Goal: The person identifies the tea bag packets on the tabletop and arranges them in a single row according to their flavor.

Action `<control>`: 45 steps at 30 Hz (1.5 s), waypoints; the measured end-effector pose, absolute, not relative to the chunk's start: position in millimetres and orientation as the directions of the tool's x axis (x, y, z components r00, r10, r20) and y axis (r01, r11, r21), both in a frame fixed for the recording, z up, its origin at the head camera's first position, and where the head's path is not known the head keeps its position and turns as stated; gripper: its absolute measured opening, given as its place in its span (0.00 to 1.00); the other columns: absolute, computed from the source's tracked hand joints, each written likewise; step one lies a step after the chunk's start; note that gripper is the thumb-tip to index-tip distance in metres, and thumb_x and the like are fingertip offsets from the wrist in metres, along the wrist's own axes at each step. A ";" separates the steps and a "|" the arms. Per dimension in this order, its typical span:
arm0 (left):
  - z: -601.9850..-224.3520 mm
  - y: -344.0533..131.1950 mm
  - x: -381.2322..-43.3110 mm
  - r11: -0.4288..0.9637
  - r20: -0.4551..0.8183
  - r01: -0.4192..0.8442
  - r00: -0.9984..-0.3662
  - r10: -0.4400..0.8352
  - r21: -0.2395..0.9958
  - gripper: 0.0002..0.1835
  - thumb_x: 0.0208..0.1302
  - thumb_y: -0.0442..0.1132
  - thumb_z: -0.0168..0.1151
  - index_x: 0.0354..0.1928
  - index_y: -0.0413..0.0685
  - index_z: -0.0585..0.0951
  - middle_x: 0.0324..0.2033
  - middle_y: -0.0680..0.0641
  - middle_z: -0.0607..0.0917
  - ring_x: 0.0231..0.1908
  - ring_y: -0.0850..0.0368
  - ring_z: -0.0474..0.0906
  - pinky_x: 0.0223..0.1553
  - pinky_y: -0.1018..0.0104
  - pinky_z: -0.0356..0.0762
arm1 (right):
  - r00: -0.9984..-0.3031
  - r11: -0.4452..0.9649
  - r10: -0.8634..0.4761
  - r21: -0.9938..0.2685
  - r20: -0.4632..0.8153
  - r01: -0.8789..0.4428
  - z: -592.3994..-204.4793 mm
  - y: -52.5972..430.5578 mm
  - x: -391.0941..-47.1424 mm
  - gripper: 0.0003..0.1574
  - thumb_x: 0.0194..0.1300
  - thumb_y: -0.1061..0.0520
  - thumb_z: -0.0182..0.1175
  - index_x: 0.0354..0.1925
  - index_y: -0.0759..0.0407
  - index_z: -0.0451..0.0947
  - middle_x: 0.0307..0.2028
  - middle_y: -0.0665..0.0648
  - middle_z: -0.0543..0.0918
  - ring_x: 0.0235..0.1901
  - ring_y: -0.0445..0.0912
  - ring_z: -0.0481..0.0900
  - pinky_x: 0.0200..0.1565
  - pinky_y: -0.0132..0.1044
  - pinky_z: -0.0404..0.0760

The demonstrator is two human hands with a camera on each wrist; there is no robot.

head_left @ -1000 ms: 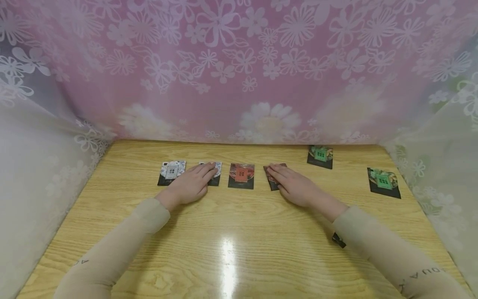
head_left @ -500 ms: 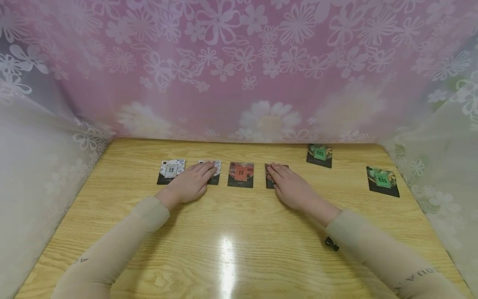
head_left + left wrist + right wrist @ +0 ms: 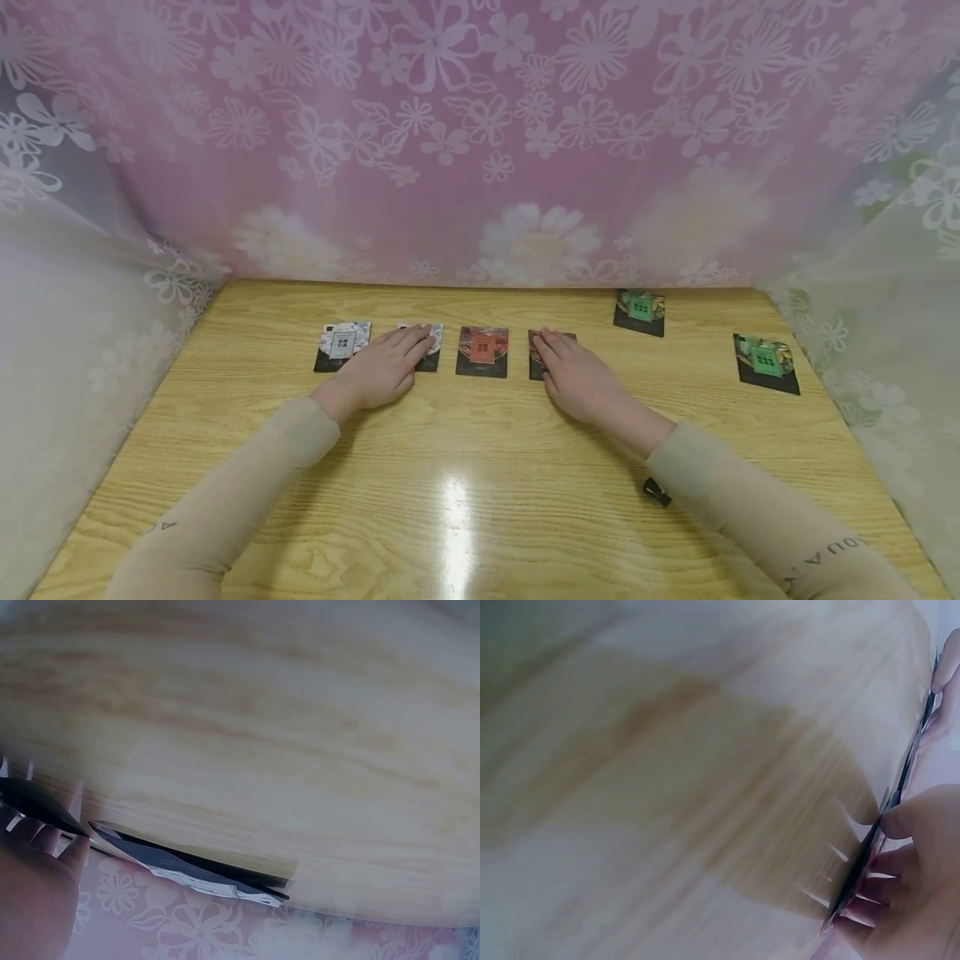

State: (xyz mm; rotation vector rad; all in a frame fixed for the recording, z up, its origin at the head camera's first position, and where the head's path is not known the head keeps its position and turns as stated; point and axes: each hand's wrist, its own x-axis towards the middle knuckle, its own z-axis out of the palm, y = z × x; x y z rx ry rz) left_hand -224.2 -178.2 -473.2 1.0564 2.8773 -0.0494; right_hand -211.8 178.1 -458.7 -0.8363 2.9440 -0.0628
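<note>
My left hand (image 3: 378, 368) rests with fairly straight fingers on a white-and-black packet (image 3: 431, 364), covering much of it. Another white packet (image 3: 337, 343) lies just to its left, partly behind the hand. On the right, my right hand (image 3: 582, 382) lays its fingers over a dark red packet (image 3: 535, 367) whose left edge shows. Between both hands a red packet (image 3: 482, 352) lies flat and untouched. In the left wrist view the fingers touch the dark packet (image 3: 34, 806); in the right wrist view the fingers press along the red packet (image 3: 864, 859).
Two green-and-black packets lie to the right: one (image 3: 640, 313) at the back edge by the curtain, another (image 3: 767, 364) near the right side. A floral curtain (image 3: 450, 167) borders the wooden table (image 3: 390, 500). A small black object (image 3: 656, 492) sits at the right cuff.
The right hand has shifted slightly left, and the dark red packet under it has turned from tilted to straight, in line with the others. The left hand has stayed in place.
</note>
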 end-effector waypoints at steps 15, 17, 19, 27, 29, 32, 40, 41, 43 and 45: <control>-474.3 -179.1 -224.3 0.773 -0.092 0.635 -0.768 0.633 0.019 0.33 0.82 0.42 0.39 0.85 0.42 0.56 0.84 0.39 0.57 0.84 0.41 0.53 0.86 0.46 0.55 | -0.853 0.853 -0.519 -0.101 -0.057 -0.513 -455.1 179.1 -213.6 0.40 0.82 0.52 0.54 0.81 0.69 0.58 0.81 0.70 0.62 0.80 0.64 0.62 0.81 0.59 0.65; -474.1 -179.3 -223.9 0.779 -0.101 0.626 -0.773 0.626 0.034 0.33 0.83 0.42 0.38 0.85 0.43 0.55 0.85 0.40 0.55 0.84 0.41 0.52 0.86 0.46 0.54 | -0.857 0.853 -0.515 -0.119 -0.035 -0.508 -453.5 181.6 -213.5 0.40 0.81 0.52 0.55 0.80 0.70 0.59 0.80 0.71 0.62 0.80 0.65 0.63 0.81 0.60 0.65; -474.3 -179.5 -223.7 0.783 -0.106 0.620 -0.777 0.621 0.041 0.33 0.83 0.43 0.38 0.85 0.44 0.54 0.85 0.41 0.54 0.84 0.42 0.51 0.86 0.47 0.54 | -0.864 0.859 -0.503 -0.129 -0.022 -0.496 -452.3 185.4 -214.0 0.40 0.82 0.52 0.55 0.80 0.70 0.59 0.80 0.70 0.62 0.80 0.65 0.63 0.81 0.59 0.64; -474.5 -180.3 -223.2 0.784 -0.108 0.620 -0.778 0.619 0.030 0.33 0.84 0.44 0.38 0.86 0.45 0.53 0.85 0.42 0.53 0.84 0.43 0.52 0.85 0.48 0.56 | -0.882 0.877 -0.471 -0.110 0.003 -0.468 -449.0 210.3 -219.5 0.40 0.81 0.54 0.56 0.80 0.72 0.59 0.79 0.72 0.63 0.79 0.66 0.63 0.81 0.60 0.64; -474.5 -180.4 -223.1 0.784 -0.111 0.621 -0.777 0.619 0.026 0.33 0.84 0.44 0.37 0.86 0.45 0.52 0.85 0.42 0.53 0.84 0.43 0.52 0.85 0.48 0.56 | -0.885 0.879 -0.465 -0.116 0.002 -0.462 -448.0 217.0 -220.4 0.40 0.81 0.54 0.55 0.80 0.73 0.58 0.79 0.73 0.62 0.79 0.67 0.63 0.81 0.61 0.64; -474.0 -180.9 -222.3 0.784 -0.111 0.620 -0.778 0.619 0.023 0.33 0.84 0.44 0.37 0.86 0.45 0.52 0.85 0.42 0.53 0.84 0.43 0.52 0.85 0.47 0.56 | -0.888 0.881 -0.459 -0.124 0.013 -0.457 -446.7 227.4 -223.1 0.39 0.81 0.55 0.54 0.79 0.74 0.59 0.79 0.74 0.63 0.79 0.67 0.62 0.81 0.62 0.63; -473.9 -181.5 -221.9 0.782 -0.116 0.623 -0.775 0.621 0.021 0.33 0.84 0.44 0.37 0.86 0.45 0.52 0.86 0.42 0.51 0.85 0.45 0.51 0.85 0.48 0.56 | -0.904 0.892 -0.427 -0.154 0.020 -0.425 -448.7 257.0 -237.3 0.37 0.82 0.56 0.53 0.79 0.73 0.60 0.78 0.75 0.64 0.79 0.69 0.61 0.81 0.64 0.61; -473.8 -181.4 -222.1 0.780 -0.118 0.625 -0.774 0.622 0.020 0.33 0.84 0.44 0.37 0.86 0.45 0.52 0.86 0.42 0.51 0.85 0.45 0.50 0.85 0.49 0.56 | -0.907 0.895 -0.421 -0.159 0.017 -0.418 -448.7 260.7 -239.4 0.37 0.82 0.55 0.53 0.79 0.73 0.60 0.78 0.76 0.64 0.79 0.70 0.61 0.81 0.64 0.61; -473.1 -180.9 -222.4 0.778 -0.120 0.628 -0.771 0.626 0.024 0.33 0.85 0.44 0.37 0.86 0.45 0.52 0.86 0.42 0.51 0.85 0.46 0.50 0.86 0.49 0.55 | -0.913 0.900 -0.408 -0.167 0.005 -0.403 -448.4 267.4 -243.3 0.38 0.82 0.55 0.53 0.79 0.74 0.59 0.78 0.76 0.62 0.79 0.71 0.60 0.81 0.65 0.60; -472.6 -180.5 -223.0 0.777 -0.120 0.629 -0.769 0.628 0.032 0.33 0.84 0.44 0.37 0.86 0.45 0.52 0.86 0.42 0.51 0.85 0.46 0.50 0.86 0.50 0.54 | -0.920 0.906 -0.393 -0.173 -0.001 -0.386 -448.3 274.0 -247.8 0.38 0.82 0.55 0.53 0.79 0.74 0.58 0.78 0.77 0.61 0.79 0.71 0.60 0.81 0.66 0.60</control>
